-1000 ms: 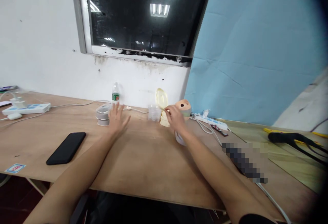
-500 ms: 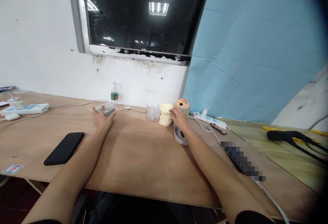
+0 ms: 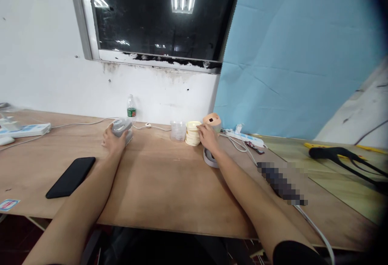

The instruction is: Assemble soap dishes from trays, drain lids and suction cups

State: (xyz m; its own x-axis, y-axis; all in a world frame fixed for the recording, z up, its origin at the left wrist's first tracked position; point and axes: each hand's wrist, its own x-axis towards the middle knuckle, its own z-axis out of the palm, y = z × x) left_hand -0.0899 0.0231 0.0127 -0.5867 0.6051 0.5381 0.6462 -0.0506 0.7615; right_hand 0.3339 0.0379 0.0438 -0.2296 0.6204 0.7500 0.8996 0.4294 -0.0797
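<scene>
My left hand (image 3: 114, 140) grips a small stack of grey plastic parts (image 3: 121, 125), thumb on its right side and fingers around its left. My right hand (image 3: 208, 137) reaches to a stack of shallow cream plastic pieces (image 3: 192, 138), its fingertips closed at the right rim of the top one. Just left of that stack stand nested clear plastic cups (image 3: 177, 131). A peach plastic housing (image 3: 211, 119) with a dark square opening rises behind my right hand. Under my right wrist lies a round grey part (image 3: 209, 160), partly covered.
A black phone (image 3: 71, 177) lies at the left, beside my forearm. Power strips (image 3: 30, 130) and white cables sit at both sides. A green-labelled bottle (image 3: 131, 107) stands by the wall. At the right are a pixelated dark object (image 3: 281, 184) and a black strap-like item (image 3: 336, 153).
My left hand has gone from lying over the grey parts to gripping them from the side. My right hand stays at the cream stack. The whole view has shifted slightly.
</scene>
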